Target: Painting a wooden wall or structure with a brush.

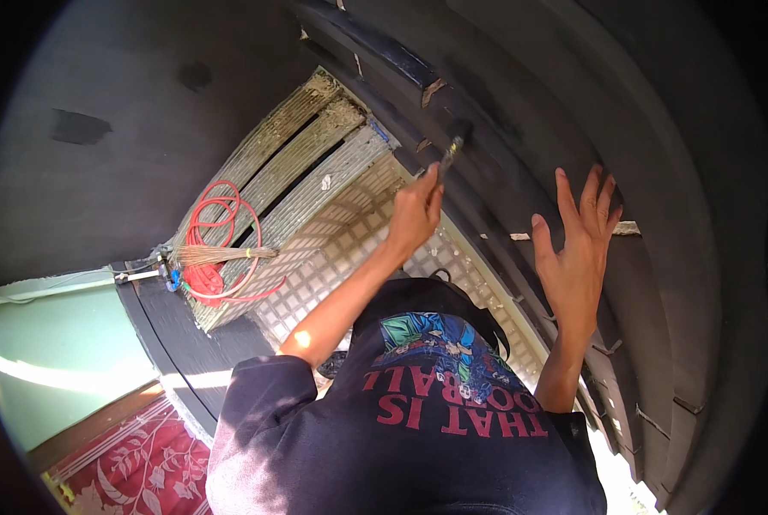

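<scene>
My left hand (pixel 417 209) grips the handle of a paintbrush (pixel 451 153). Its dark bristle end is at the dark, stepped wall mouldings (pixel 512 167); whether it touches them I cannot tell. My right hand (pixel 577 251), fingers spread, lies on or just over the same mouldings to the right, holding nothing. Bare, lighter chips show along the moulding edges, one (pixel 432 92) above the brush and another (pixel 626 228) beside my right fingers.
A ribbed, slatted ledge (pixel 293 161) at the left bears a red hose (pixel 255 225), a bundle of thin sticks (pixel 223 255) and a red net-like bundle (pixel 203 280). Below are a tiled floor (pixel 306 296), pipe fittings (pixel 165 273) and a red patterned cloth (pixel 139 463).
</scene>
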